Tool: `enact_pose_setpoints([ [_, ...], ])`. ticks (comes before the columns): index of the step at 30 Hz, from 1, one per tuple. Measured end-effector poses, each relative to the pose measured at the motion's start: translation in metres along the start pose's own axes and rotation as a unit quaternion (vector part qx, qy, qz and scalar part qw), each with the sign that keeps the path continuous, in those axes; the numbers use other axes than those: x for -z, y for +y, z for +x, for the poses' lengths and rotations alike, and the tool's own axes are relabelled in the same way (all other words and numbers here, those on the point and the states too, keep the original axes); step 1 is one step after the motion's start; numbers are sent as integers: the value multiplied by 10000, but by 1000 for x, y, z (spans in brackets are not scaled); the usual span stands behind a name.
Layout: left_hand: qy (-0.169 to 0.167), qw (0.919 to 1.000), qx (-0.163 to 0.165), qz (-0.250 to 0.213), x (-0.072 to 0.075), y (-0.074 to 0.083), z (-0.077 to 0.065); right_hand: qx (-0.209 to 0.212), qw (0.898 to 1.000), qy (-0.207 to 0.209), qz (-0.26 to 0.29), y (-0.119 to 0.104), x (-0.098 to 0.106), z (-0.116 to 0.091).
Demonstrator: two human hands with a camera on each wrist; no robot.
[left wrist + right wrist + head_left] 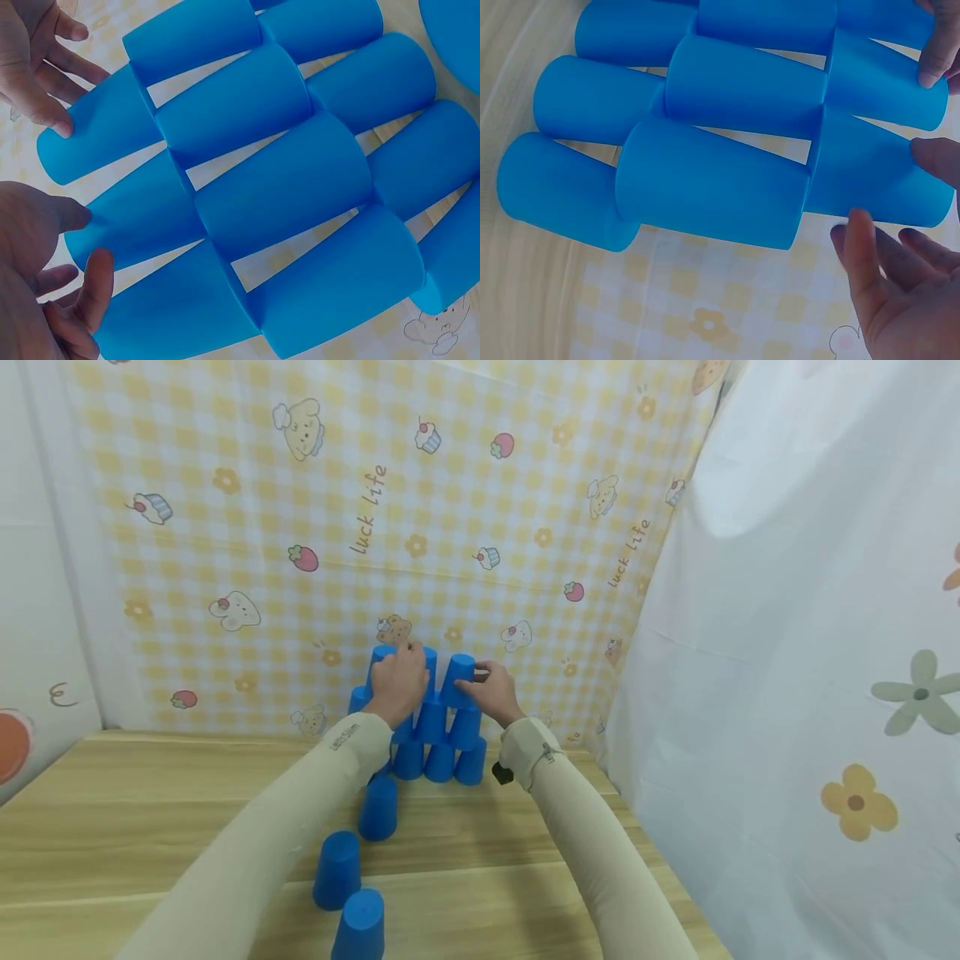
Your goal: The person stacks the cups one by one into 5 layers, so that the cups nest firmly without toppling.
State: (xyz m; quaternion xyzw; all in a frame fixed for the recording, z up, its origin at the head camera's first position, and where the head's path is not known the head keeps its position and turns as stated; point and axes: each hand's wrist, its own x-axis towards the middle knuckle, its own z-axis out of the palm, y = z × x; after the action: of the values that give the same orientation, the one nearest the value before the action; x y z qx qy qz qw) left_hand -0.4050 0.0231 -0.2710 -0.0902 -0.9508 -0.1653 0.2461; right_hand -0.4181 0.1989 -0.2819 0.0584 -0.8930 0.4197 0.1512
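Blue cups stand upside down in a stepped stack against the patterned cloth. In the top row, my left hand (401, 681) is at the middle cup (139, 214), thumb and fingers about its narrow end. My right hand (491, 689) pinches the right-hand cup (877, 172) of that row, thumb on its near side and fingers beside it. The left cup (180, 300) of the top row stands close by my left fingers. Below, the second-row cups (431, 724) bridge the bottom-row cups (439, 762); my left hand and sleeve hide part of the stack's left side.
Three loose blue cups stand apart on the wooden table (225, 827), nearer to me: one just before the stack (378, 810), another (337, 870) closer, and the nearest (360, 927) at the frame's bottom. A yellow checked cloth (450, 527) hangs behind, a white curtain (750, 610) at right.
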Motion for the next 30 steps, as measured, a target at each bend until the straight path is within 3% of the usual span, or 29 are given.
enact_pose_setpoints([
  [14,210,9991,-3,-356,12,-1,-24,-38,9998,48,-178,-7,9,-25],
  [23,-182,9969,212,-735,10,-7,-50,-36,9999,-138,26,-5,12,-37],
  [30,-809,9900,389,-1092,5,-20,-73,389,9989,206,160,-9,0,-46],
])
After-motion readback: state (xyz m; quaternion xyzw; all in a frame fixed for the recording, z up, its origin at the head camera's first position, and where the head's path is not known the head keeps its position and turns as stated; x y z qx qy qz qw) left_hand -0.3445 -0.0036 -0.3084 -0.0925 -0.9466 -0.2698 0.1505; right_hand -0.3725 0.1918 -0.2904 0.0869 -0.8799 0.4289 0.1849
